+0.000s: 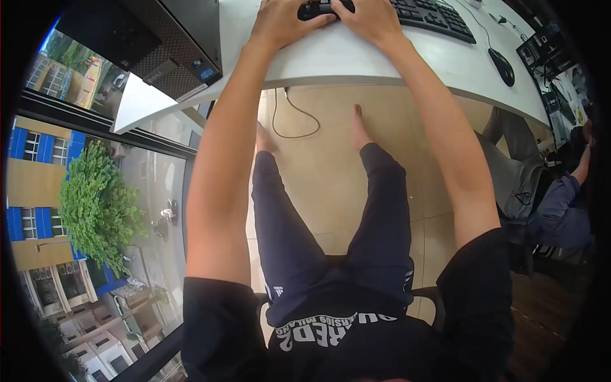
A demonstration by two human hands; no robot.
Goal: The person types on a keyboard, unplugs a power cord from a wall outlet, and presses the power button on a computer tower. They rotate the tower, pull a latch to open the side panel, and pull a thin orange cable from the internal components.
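At the top edge of the view, my left hand (283, 22) and my right hand (372, 19) rest over the white desk (331, 60). Between them sits a dark rounded object that looks like a black game controller (313, 9), partly covered by my fingers and cut off by the frame. Both thumbs reach inward onto it, and the hands close round its two sides. Some fingertips lie outside the view. Just right of my right hand is a black keyboard (439, 18), with a black mouse (502, 67) farther right.
A black computer tower (168, 51) stands at the desk's left, beside a window (108, 210) overlooking a tree and buildings. A cable (298, 135) loops on the tiled floor below. To the right, a seated person (563, 210) is near a grey chair (522, 181).
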